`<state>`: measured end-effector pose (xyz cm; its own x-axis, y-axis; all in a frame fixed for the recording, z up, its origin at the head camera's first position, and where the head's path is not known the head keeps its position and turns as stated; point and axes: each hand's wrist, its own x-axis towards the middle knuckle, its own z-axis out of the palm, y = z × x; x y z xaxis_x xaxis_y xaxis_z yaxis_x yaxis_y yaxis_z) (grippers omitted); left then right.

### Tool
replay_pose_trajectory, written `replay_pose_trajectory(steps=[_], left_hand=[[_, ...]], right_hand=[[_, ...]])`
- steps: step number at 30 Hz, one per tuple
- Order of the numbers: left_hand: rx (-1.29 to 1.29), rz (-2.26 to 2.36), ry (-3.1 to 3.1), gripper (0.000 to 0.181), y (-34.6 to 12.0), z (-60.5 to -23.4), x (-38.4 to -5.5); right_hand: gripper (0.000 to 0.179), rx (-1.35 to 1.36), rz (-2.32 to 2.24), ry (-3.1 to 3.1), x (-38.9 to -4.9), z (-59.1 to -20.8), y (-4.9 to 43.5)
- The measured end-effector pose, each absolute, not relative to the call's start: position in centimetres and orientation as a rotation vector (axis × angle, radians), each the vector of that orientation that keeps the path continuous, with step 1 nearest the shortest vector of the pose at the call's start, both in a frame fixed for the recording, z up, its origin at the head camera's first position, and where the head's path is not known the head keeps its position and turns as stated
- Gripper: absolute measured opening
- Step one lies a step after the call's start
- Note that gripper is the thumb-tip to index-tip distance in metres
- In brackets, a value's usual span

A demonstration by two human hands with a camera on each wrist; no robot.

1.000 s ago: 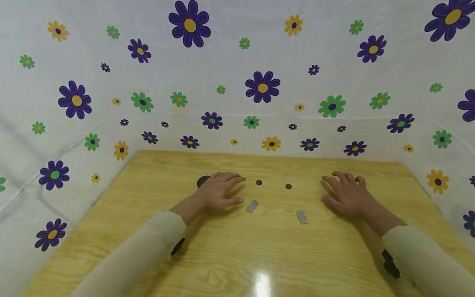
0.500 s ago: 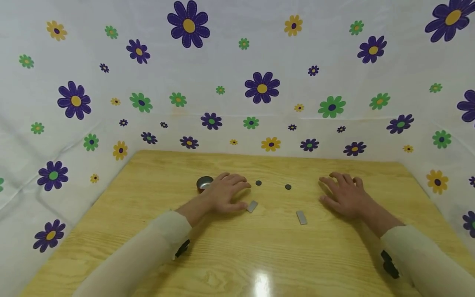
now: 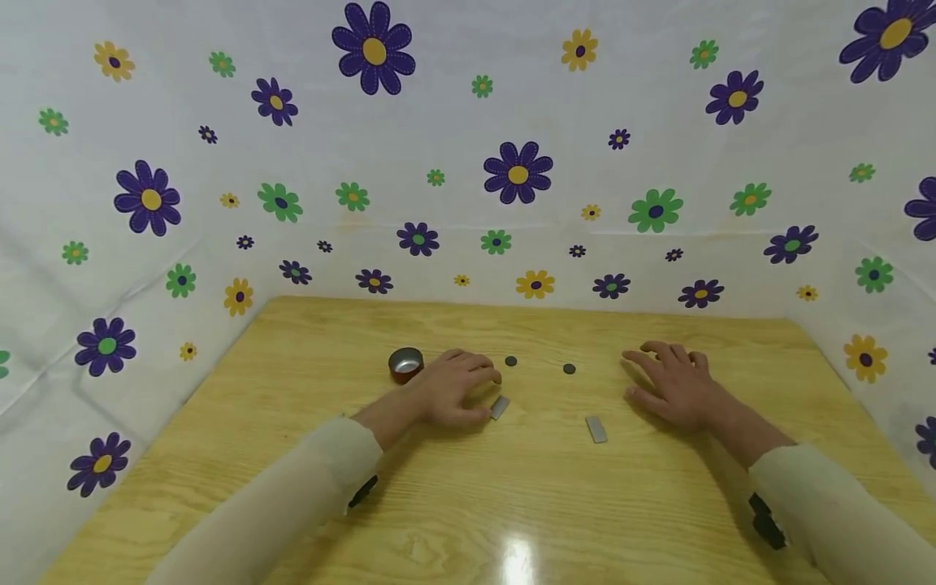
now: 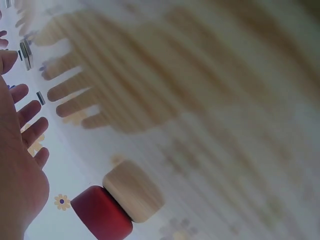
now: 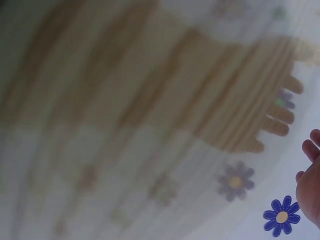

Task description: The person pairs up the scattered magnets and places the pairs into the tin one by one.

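Observation:
In the head view my left hand hovers palm down over the table, fingers spread and relaxed, holding nothing. Its thumb overlaps the near edge of a small grey rectangular piece. Just left of that hand stands a small round cup, dark and shiny inside; its red outside shows in the left wrist view. My right hand also floats over the table with loosely bent, spread fingers and nothing in them. A second grey rectangular piece lies between the hands, nearer the body.
Two small dark discs, a left disc and a right disc, lie farther back between the hands. The glossy wooden table mirrors the hands and cup. A white flowered cloth encloses the back and sides.
My left hand has shifted right, away from the cup, uncovering it and bringing the thumb to the grey piece. My right hand has drifted slightly left. The small pieces have stayed put.

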<state>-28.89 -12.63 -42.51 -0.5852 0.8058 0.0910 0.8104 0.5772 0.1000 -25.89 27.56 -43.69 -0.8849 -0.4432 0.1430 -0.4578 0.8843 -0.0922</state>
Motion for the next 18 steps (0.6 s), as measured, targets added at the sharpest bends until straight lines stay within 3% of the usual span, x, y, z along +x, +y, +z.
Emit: replay_pose_trajectory(steps=[18], left_hand=[[-1.387, -0.146, -2.793, 0.045, -12.2, -42.6, -28.6]], right_hand=[[0.036, 0.907, 0.134, -2.815, -25.2, -43.7, 25.3]])
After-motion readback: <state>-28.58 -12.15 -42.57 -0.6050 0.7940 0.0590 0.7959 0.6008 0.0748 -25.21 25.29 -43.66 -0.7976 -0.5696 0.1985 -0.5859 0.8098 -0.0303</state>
